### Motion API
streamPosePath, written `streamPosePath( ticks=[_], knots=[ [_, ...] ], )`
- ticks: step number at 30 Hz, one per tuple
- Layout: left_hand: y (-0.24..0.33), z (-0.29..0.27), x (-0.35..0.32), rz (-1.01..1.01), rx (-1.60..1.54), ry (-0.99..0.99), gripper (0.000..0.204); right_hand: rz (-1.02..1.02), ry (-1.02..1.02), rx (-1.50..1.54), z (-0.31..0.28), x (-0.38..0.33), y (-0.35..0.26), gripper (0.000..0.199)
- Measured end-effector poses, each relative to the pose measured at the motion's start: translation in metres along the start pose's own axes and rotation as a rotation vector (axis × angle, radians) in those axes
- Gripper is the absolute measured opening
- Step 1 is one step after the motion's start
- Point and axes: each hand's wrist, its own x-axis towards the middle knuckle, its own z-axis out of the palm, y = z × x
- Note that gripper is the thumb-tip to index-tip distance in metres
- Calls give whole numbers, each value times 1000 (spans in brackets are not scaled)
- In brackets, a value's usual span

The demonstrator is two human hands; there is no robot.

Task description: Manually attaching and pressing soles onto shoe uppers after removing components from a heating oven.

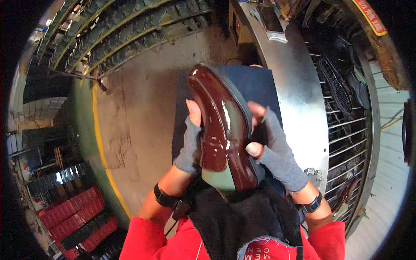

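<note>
A glossy dark red shoe (212, 108) is tilted on its side over my lap, toe pointing away from me. Its black sole runs down the right side, and a pale green shoe last (219, 179) sticks out of its near end. My left hand (189, 141), in a grey fingerless glove, holds the left side, with the thumb up along the upper and the other fingers hidden behind it. My right hand (278, 156), gloved alike, grips the sole side; its thumb lies at the sole edge, and its slightly blurred fingers curl farther up.
Dark cloth (255, 84) covers my lap under the shoe. On my right runs a metal ledge (299, 91) bearing a phone (269, 19), beside a barred rack (351, 138) with shoes and soles. Racks of dark shoe-shaped forms (143, 30) stand far left; red slatted pieces (73, 208) lie near left.
</note>
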Motion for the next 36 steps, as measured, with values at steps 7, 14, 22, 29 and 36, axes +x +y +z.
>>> streamPosePath(
  ticks=[7,14,22,29,36],
  knots=[
    [-2,47,-23,168,293,219,97,-288,200,-103,40,11,-40,80],
    [-13,47,-43,388,888,390,92,-506,47,-315,17,37,-96,69],
    [22,76,-53,341,1106,512,76,-43,112,360,24,5,-12,79],
    [82,72,25,472,685,-54,89,244,-173,958,-1,35,-3,73],
    [76,79,72,293,699,-196,44,224,-361,1089,-23,31,31,66]
  ],
)
